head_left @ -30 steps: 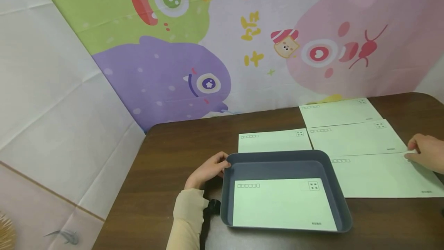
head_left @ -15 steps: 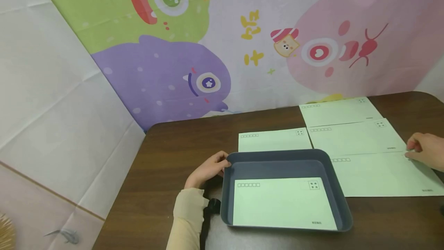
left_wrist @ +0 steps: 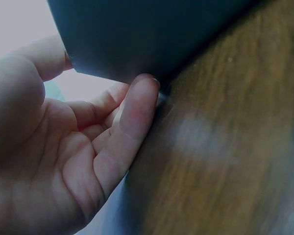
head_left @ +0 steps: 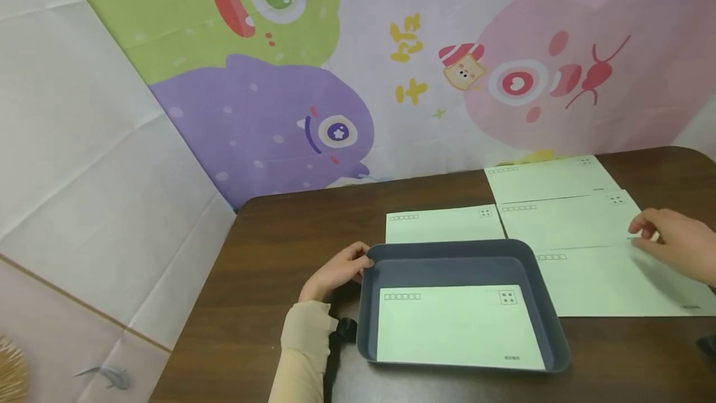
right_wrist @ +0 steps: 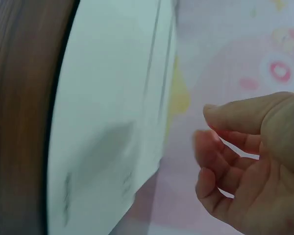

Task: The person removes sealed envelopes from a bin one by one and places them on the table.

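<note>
My left hand (head_left: pixel 332 275) grips the back left corner of a dark grey rectangular tray (head_left: pixel 447 272), thumb on the rim. In the left wrist view, fingers (left_wrist: pixel 139 105) lie against the tray's outer wall (left_wrist: pixel 137 34). One pale envelope (head_left: pixel 458 328) with printed postcode boxes and a stamp square lies flat in the tray. My right hand (head_left: pixel 679 241) hovers over the right ends of the front envelope (head_left: pixel 593 285) and the middle envelope (head_left: pixel 565 222), fingers loosely bent and holding nothing. In the right wrist view, thumb and fingertips stand apart, beside the envelopes (right_wrist: pixel 103 83).
A further envelope (head_left: pixel 548 182) lies at the table's back edge, and another envelope (head_left: pixel 442 226) is partly hidden behind the tray. All lie on a dark brown wooden table (head_left: pixel 268 254). A cartoon-printed cloth (head_left: pixel 414 135) hangs behind it.
My right hand has come off the right edge of the front envelope and moved left and slightly up. The left hand and the tray keep their places.
</note>
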Demonstrator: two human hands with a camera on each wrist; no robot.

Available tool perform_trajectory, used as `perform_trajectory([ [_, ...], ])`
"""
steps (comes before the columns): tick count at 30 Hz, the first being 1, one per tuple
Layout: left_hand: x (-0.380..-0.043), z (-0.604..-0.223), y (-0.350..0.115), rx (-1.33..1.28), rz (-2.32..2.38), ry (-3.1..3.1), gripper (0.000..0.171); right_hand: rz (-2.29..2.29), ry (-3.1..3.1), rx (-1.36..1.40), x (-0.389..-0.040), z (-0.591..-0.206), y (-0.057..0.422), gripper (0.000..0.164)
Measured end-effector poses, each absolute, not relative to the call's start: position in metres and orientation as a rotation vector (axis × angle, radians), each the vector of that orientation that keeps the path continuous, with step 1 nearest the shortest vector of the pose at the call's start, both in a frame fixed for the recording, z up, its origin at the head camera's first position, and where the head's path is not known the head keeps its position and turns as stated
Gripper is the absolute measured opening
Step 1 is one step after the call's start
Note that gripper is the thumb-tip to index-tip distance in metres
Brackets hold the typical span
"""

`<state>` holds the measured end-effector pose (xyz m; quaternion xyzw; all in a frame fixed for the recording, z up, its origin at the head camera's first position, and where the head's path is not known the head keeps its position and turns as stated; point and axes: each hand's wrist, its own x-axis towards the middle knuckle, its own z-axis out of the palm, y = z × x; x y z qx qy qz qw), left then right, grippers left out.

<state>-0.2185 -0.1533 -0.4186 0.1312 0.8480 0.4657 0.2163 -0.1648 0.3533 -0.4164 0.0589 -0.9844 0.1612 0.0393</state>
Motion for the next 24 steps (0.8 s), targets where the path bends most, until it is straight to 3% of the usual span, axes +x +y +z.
perform_trajectory([
  [5, -0.212, -0.407, -0.151, 0.364, 1.29, 2.341, 0.023, 0.479, -3.054, 0.32, -0.15, -0.401, 0.32, 0.016],
  [11, -0.227, -0.434, -0.159, 0.35, 1.286, 2.358, 0.024, 0.533, -2.99, 0.433, -0.139, -0.385, 0.283, 0.014],
  [19, -0.229, -0.438, -0.159, 0.351, 1.311, 2.366, 0.026, 0.668, -2.903, 0.635, -0.129, -0.379, 0.232, 0.03],
  [24, -0.228, -0.437, -0.159, 0.339, 1.293, 2.368, 0.024, 0.651, -2.9, 0.768, -0.13, -0.384, 0.212, 0.026],
])
